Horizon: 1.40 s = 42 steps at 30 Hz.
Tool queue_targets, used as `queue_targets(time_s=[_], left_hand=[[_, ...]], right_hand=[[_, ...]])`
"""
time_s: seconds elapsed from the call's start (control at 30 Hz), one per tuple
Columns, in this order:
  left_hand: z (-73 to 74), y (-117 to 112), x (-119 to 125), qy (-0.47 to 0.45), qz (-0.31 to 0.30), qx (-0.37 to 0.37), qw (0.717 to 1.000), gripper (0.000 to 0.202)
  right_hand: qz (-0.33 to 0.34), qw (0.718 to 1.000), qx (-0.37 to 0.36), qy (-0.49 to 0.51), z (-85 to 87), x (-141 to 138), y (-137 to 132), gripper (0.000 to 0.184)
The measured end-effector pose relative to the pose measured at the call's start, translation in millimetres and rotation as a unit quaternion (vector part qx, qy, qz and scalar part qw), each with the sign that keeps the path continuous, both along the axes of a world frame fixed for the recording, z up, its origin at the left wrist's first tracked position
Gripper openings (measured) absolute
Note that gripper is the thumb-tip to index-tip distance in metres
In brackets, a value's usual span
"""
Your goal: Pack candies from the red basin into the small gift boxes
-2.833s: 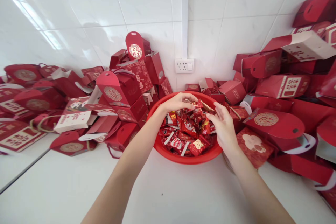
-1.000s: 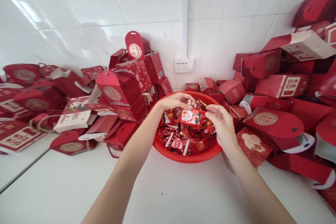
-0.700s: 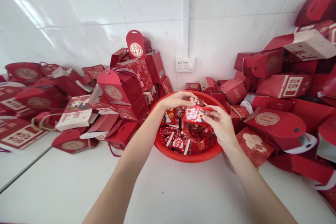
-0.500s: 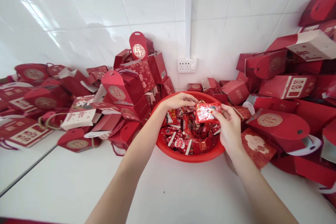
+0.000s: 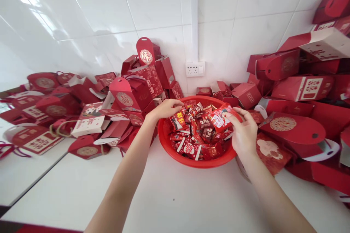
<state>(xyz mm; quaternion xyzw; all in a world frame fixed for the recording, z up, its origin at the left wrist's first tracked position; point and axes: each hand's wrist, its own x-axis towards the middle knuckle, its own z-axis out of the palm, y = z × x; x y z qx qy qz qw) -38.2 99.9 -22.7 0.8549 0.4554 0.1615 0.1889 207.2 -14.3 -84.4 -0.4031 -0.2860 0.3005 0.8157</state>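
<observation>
Holding a flat, shiny red packet with white print (image 5: 219,119) between thumb and fingers, the right hand (image 5: 244,131) is over the right part of a round red plastic basin (image 5: 197,165), which stands near the back edge of the white table (image 5: 169,184). Small red wrapped packets (image 5: 188,149) lie inside the basin. The left hand (image 5: 167,108) bends over the left rim, fingers slightly curved; I cannot tell whether it grips something. Red cardboard boxes (image 5: 131,93) are piled on both sides.
</observation>
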Motion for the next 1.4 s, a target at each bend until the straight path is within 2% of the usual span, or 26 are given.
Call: queue_targets(time_s=[0.13, 0.27, 0.47, 0.57, 0.67, 0.77, 0.9, 1.0, 1.07, 1.2, 1.3, 1.4], left_hand=[[4.1, -6, -8, 0.054, -0.018, -0.005, 0.998, 0.042], [-5.5, -3, -2, 0.064, -0.027, -0.031, 0.997, 0.052], [-23.3, 6, 13, -0.110, -0.009, -0.104, 0.988, 0.055], [-24.9, 5, 23, -0.226, -0.008, -0.118, 0.967, 0.053], [-23.3, 2, 38, -0.333, -0.005, -0.147, 0.931, 0.055], [-21.0, -1, 53, -0.367, -0.013, -0.181, 0.912, 0.058], [-21.0, -2, 63, -0.292, -0.037, -0.179, 0.939, 0.051], [-23.4, 3, 58, -0.266, -0.035, -0.168, 0.949, 0.042], [-24.4, 7, 49, -0.228, -0.011, -0.146, 0.963, 0.034], [-22.7, 12, 27, -0.074, 0.060, -0.060, 0.994, 0.031], [-21.7, 10, 18, 0.024, 0.102, 0.011, 0.994, 0.039], [-23.9, 7, 18, 0.101, 0.119, 0.008, 0.988, 0.036]], right_hand=[[0.014, 1.000, 0.000, 0.019, 2.6, -1, -1, 0.032], [0.014, 1.000, -0.001, 0.024, 5.1, -3, -2, 0.030], [0.013, 0.999, 0.007, 0.032, 4.0, -2, -1, 0.029], [0.011, 0.999, 0.007, 0.036, 1.6, -1, 0, 0.030], [0.011, 0.999, 0.009, 0.034, -0.2, 0, 0, 0.030], [0.007, 0.999, 0.013, 0.031, -0.6, 0, 0, 0.029], [-0.005, 0.999, 0.021, 0.035, 0.5, 0, 0, 0.030], [-0.011, 0.999, 0.026, 0.032, 0.8, 0, 0, 0.032], [-0.007, 0.999, 0.027, 0.036, 0.8, 0, 0, 0.035], [0.009, 0.999, 0.031, 0.037, 1.0, -1, 0, 0.036], [0.010, 0.999, 0.029, 0.029, 1.9, -2, -1, 0.032], [0.015, 0.999, 0.027, 0.022, 2.6, -2, -2, 0.029]])
